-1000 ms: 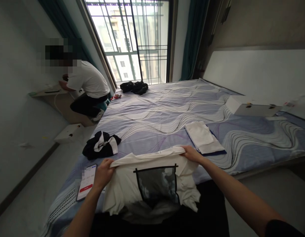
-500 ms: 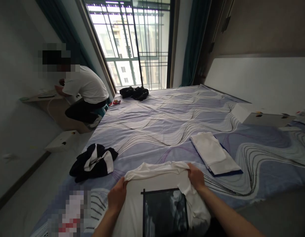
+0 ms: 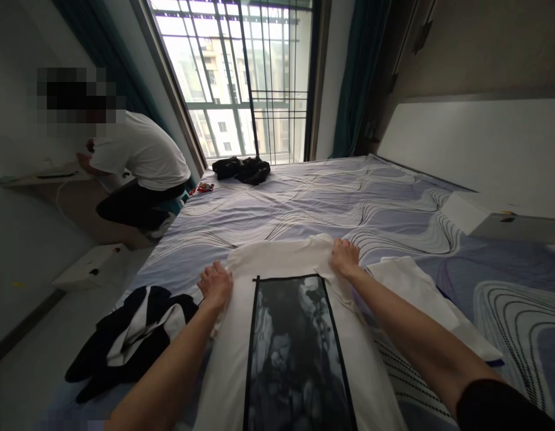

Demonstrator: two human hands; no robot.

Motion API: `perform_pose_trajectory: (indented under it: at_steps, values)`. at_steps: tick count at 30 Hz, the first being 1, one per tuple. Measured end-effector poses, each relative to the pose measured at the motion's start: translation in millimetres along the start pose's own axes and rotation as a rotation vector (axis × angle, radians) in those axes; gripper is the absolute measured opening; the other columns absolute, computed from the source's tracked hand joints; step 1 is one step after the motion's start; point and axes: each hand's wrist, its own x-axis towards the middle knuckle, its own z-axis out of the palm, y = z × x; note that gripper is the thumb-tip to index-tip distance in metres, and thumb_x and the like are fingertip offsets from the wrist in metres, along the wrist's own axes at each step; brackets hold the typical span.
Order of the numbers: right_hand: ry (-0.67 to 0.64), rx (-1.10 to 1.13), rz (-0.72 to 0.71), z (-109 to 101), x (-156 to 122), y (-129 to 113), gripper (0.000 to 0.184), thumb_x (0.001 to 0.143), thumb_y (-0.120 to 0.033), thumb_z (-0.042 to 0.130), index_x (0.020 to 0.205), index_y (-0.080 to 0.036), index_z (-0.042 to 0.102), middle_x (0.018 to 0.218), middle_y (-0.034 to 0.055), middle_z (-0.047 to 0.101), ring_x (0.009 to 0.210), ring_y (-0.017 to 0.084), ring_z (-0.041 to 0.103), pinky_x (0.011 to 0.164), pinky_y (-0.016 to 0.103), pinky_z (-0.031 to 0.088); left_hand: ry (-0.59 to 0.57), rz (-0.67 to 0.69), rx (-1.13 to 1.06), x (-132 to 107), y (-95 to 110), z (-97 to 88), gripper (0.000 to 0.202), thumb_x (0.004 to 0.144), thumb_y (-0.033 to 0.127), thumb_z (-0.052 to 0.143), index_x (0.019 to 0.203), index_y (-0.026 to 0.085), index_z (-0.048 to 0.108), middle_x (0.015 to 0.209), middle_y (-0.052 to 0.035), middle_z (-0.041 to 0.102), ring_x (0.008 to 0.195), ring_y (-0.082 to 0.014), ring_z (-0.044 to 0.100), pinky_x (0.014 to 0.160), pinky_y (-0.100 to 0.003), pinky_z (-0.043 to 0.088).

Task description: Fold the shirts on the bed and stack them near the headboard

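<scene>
A white T-shirt (image 3: 232, 359) with a large dark printed panel lies stretched out over the bed in front of me. My left hand (image 3: 217, 284) grips its left edge near the far end, fingers curled into the cloth. At the opposite edge my right hand (image 3: 345, 257) is closed on the fabric too. The far edge of the shirt lies between the hands, and its near end runs out of the bottom of the view. Close to my left forearm is a crumpled black-and-white garment (image 3: 138, 335). Folded white cloth (image 3: 407, 287) with a blue edge lies beyond my right forearm.
The bed (image 3: 299, 203) has a lilac wavy-patterned sheet. Black clothing (image 3: 241, 170) and a small red packet (image 3: 205, 187) lie at its far edge. A white box (image 3: 484, 215) stands at the right. At the left, a person (image 3: 142, 149) sits bent over a small desk (image 3: 39, 179).
Both hands have moved forward and away from me with the T-shirt, laying it out longer on the bed. More of its dark print shows now. The view has shifted somewhat.
</scene>
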Motion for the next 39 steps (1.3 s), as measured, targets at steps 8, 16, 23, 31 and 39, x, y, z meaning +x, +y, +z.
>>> perform_pose_trajectory:
  at_steps: [8,16,23,31,39]
  values:
    - [-0.169,0.265,-0.392,115,-165,-69,0.065,0.095,-0.046,0.049,0.155,-0.028,0.035,0.166,0.0066,0.022,0.152,0.038,0.009,0.119,0.06,0.005,-0.166,0.375,-0.001,-90,17,66.4,0.057,0.1,0.041,0.033,0.154,0.023,0.037,0.157,-0.0149,0.042,0.143,-0.035,0.036,0.116,-0.059,0.02]
    - [-0.164,0.168,-0.219,87,-155,12,0.063,0.096,-0.047,0.048,0.155,-0.025,0.036,0.165,0.0087,0.024,0.149,0.033,0.023,0.12,0.056,0.01,-0.233,0.226,0.079,-123,-37,22.6,0.059,0.098,0.045,0.032,0.155,0.027,0.034,0.161,-0.0119,0.036,0.144,-0.0353,0.035,0.114,-0.059,0.027]
    - [-0.091,-0.034,0.02,55,-221,116,0.062,0.099,-0.045,0.039,0.154,-0.016,0.036,0.163,0.0141,0.028,0.15,0.032,0.023,0.119,0.055,0.017,-0.253,0.021,0.095,-238,-114,-25.8,0.069,0.096,0.051,0.026,0.153,0.013,0.036,0.163,-0.0132,0.031,0.15,-0.0343,0.025,0.119,-0.059,0.021]
    - [-0.047,0.353,0.055,42,-406,126,0.045,0.091,-0.054,0.047,0.109,-0.018,0.067,0.13,0.0197,0.061,0.123,0.036,0.055,0.107,0.048,0.041,-0.202,-0.089,-0.178,-387,-123,-58.3,0.053,0.083,0.055,0.041,0.102,0.013,0.068,0.138,-0.022,0.059,0.13,-0.0358,0.054,0.11,-0.047,0.041]
    - [-0.082,0.788,0.308,-32,-395,157,0.042,0.084,-0.06,0.045,0.089,-0.023,0.064,0.092,0.0105,0.074,0.089,0.029,0.07,0.08,0.036,0.053,-0.474,-0.416,-0.758,-399,-126,-121.1,0.06,0.076,0.067,0.051,0.105,0.017,0.068,0.108,-0.0108,0.077,0.106,-0.0317,0.071,0.094,-0.041,0.057]
